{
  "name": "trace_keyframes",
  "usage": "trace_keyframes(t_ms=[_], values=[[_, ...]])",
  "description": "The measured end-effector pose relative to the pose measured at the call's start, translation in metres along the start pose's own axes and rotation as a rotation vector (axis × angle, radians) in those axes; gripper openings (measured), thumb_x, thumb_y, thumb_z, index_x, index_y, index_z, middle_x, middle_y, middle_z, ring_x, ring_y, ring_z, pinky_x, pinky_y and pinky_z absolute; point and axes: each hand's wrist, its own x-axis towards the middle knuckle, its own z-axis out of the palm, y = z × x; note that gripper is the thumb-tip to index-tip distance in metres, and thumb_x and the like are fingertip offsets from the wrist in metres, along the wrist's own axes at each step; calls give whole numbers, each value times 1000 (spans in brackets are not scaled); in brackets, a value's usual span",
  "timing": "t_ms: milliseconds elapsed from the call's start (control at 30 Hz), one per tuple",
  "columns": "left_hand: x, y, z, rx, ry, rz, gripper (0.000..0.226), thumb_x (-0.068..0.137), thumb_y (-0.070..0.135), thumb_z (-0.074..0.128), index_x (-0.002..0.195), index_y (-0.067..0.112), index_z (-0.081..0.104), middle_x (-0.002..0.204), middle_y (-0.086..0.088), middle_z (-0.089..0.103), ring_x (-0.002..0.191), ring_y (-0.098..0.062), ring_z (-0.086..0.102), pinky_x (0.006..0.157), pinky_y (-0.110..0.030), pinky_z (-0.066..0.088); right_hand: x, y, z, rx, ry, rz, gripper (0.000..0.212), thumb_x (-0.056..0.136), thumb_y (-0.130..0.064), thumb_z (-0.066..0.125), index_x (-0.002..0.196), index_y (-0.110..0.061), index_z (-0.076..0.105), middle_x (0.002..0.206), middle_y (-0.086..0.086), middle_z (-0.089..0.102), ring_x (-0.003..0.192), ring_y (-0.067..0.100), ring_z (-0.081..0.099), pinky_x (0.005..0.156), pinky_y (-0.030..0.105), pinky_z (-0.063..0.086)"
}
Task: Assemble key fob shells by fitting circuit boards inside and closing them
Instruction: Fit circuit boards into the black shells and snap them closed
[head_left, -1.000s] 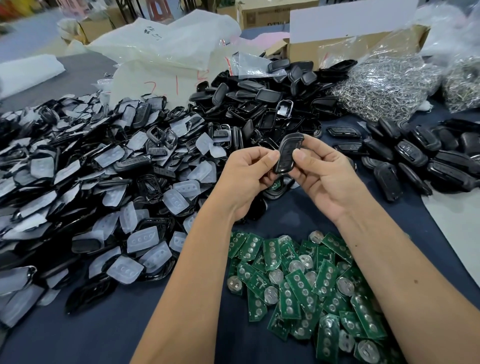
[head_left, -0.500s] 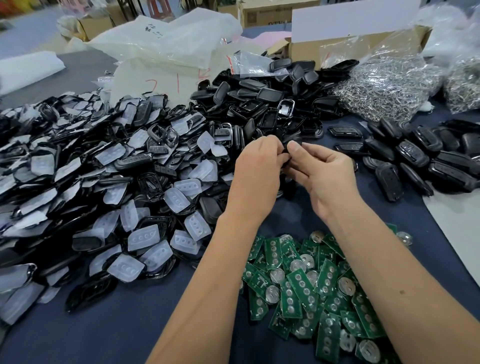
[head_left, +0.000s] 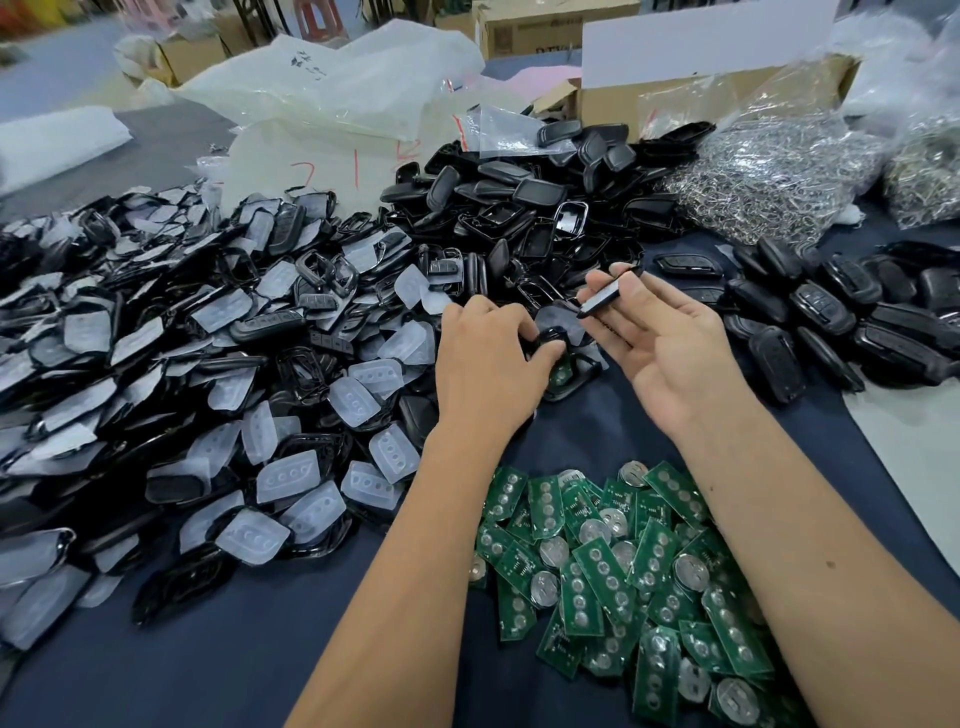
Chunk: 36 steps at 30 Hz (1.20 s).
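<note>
Two bare hands work over a dark blue cloth (head_left: 260, 670) crowded with parts. The right hand (head_left: 670, 353) is turned palm up, its long fingers nearly straight and spread a little, while thumb and forefinger pinch a closed black key fob (head_left: 605, 297) at its sides, holding it edge-on above the table. The left hand (head_left: 488, 358) lies knuckles up just beside it, fingers curled down onto a black shell half (head_left: 551, 338) at the edge of the heap; the fingertips are tucked under, so whether they grip the shell or only press on it cannot be told. Just below that hand, part of a green board (head_left: 562, 371) shows inside an open shell lying on the cloth, half hidden by the thumb. A loose pile of green circuit boards (head_left: 613, 577) with round silver cells lies between the two forearms, cut off at the bottom edge. Left of the hands spreads a big heap of shell frames and clear rubber button pads (head_left: 291, 475); behind them is a mound of black shell backs (head_left: 524, 208), and to the right a row of finished fobs (head_left: 831, 317). Bags of metal rings (head_left: 769, 171) at the back are blurred.
</note>
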Motion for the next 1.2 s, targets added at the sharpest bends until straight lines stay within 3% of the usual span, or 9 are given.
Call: trace_keyframes(t_ms=[267, 367, 433, 533, 700, 867, 1067, 1200], values=[[3, 4, 1, -86, -123, -78, 23, 86, 43, 81, 91, 28, 63, 105, 5, 48, 111, -21, 39, 89, -26, 28, 1, -1, -3, 39, -46, 15, 16, 97, -12, 66, 111, -10, 71, 116, 12, 77, 107, 26, 75, 88, 35, 61], [5, 4, -3, -208, -120, -120, 19, 90, 35, 78, 92, 26, 61, 103, 5, 54, 113, -23, 47, 91, -32, 38, 1, -2, -5, 68, -82, 17, 22, 91, -13, 68, 112, -8, 72, 114, 11, 76, 107, 26, 74, 88, 35, 61], [6, 3, -6, -339, -74, -136, 16, 93, 29, 75, 94, 23, 61, 95, 8, 60, 102, -20, 57, 87, -33, 48, 1, -3, -4, 64, -105, 15, 26, 89, -13, 69, 113, -7, 72, 109, 9, 75, 103, 23, 71, 89, 35, 60], [8, 0, -12, -486, 60, -139, 14, 97, 23, 70, 95, 22, 57, 88, 10, 62, 81, -5, 60, 70, -12, 47, 1, -4, -4, -7, -157, 21, 32, 88, -15, 68, 118, -4, 71, 104, 8, 74, 99, 20, 70, 95, 36, 60], [8, -2, -11, -896, 23, -331, 11, 103, 17, 62, 100, 14, 52, 104, -15, 64, 62, -25, 74, 50, -28, 56, -5, -2, -1, -128, -299, 46, 33, 88, -17, 67, 118, -5, 71, 107, 7, 76, 101, 19, 73, 87, 31, 60], [9, -4, -9, -1003, -15, -429, 16, 98, 10, 70, 105, 10, 56, 96, -17, 62, 53, -6, 66, 58, -28, 60, -7, -1, 1, -163, -301, 46, 36, 87, -15, 67, 120, -2, 70, 111, 12, 75, 103, 22, 72, 89, 33, 60], [8, -4, -11, -1051, -65, -457, 20, 93, 2, 72, 107, 8, 59, 93, -12, 72, 56, -13, 71, 65, -33, 64, -5, -1, -1, -175, -247, 31, 36, 84, -14, 69, 118, 0, 71, 109, 13, 76, 102, 23, 72, 90, 33, 61], [8, -3, -14, -1096, -70, -429, 17, 91, -6, 69, 103, 4, 62, 76, -1, 78, 62, -16, 75, 65, -31, 63, -4, 1, 0, -178, -213, 14, 33, 83, -13, 70, 113, 0, 72, 104, 13, 78, 98, 22, 74, 84, 31, 62]])
